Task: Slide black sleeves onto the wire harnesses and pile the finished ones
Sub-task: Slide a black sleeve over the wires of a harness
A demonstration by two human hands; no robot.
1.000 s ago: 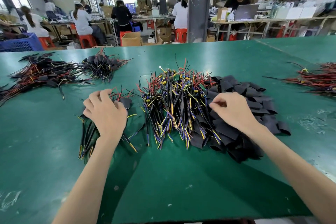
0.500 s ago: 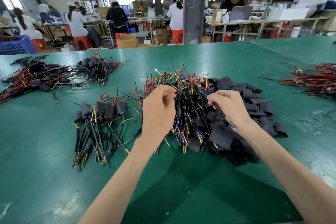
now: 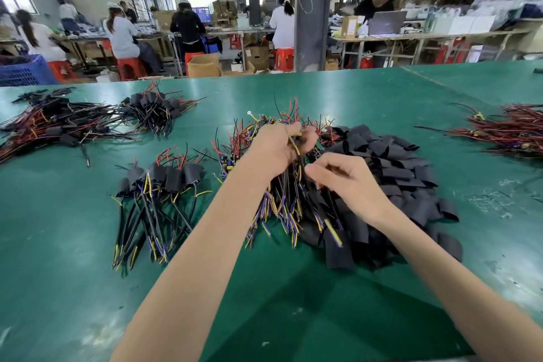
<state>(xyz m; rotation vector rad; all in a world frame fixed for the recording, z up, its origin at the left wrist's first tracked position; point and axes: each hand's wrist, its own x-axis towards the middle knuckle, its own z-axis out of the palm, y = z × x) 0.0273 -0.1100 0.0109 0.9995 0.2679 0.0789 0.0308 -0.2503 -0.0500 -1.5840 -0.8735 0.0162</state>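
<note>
- Since a second ago my left hand [image 3: 276, 147] has left the finished pile [image 3: 158, 197] at the near left and come across to the middle pile, and my right hand [image 3: 349, 185] has drawn in beside it.
- I work on a green table [image 3: 73, 288] that is scuffed and dusty near its front edge. Beyond its far edge is a workshop where people sit on red stools [image 3: 130, 67] at benches, with a dark pillar [image 3: 308, 9], a blue crate [image 3: 23, 70] and a cardboard box [image 3: 202, 64].
- My left hand is raised over the far part of the loose harnesses [image 3: 282, 209], its fingers closed round the far end of one harness [image 3: 333, 232].
- My right hand sits nearer, with curled fingers pinching the same harness along its black cable.
- That harness runs from my left hand towards me, and its yellow-tipped end lies over the near edge of the heap of black sleeves [image 3: 393, 161], right of centre.
- The finished pile shows black sleeves at its far end and coloured wire tips towards me.
- More bundles [image 3: 58, 123] lie far left, and red wires [image 3: 511, 129] lie far right.
</note>
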